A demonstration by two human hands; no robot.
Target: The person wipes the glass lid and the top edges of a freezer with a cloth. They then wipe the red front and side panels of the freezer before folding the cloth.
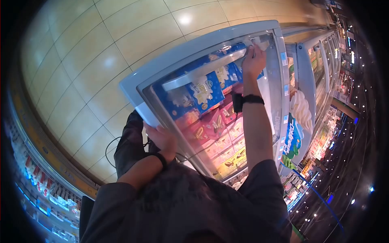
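Resting the left hand (161, 138) against the rim of the freezer (198, 39), not clearly showing its finger spread; pinching one white wipe (262, 43) between the right hand's (254, 60) bunched fingers at the glass top's far corner, beside one curved white bar (198, 73); having room over tiled floor (81, 60) past the outer edge.

The single camera, worn on the head, looks forward and steeply down over the person's own dark short-sleeved shirt (194, 210). The left bare hand (161, 138) is nearer the lens; the right bare hand (254, 60) is farther out on an extended arm. A glass-topped freezer with a pale blue-grey rim (182, 52) is seen aslant within arm's reach. The round, wide-angle view takes in glossy beige floor tiles (65, 81) left of the hands and a dark, light-dotted background (348, 170) well to their right.
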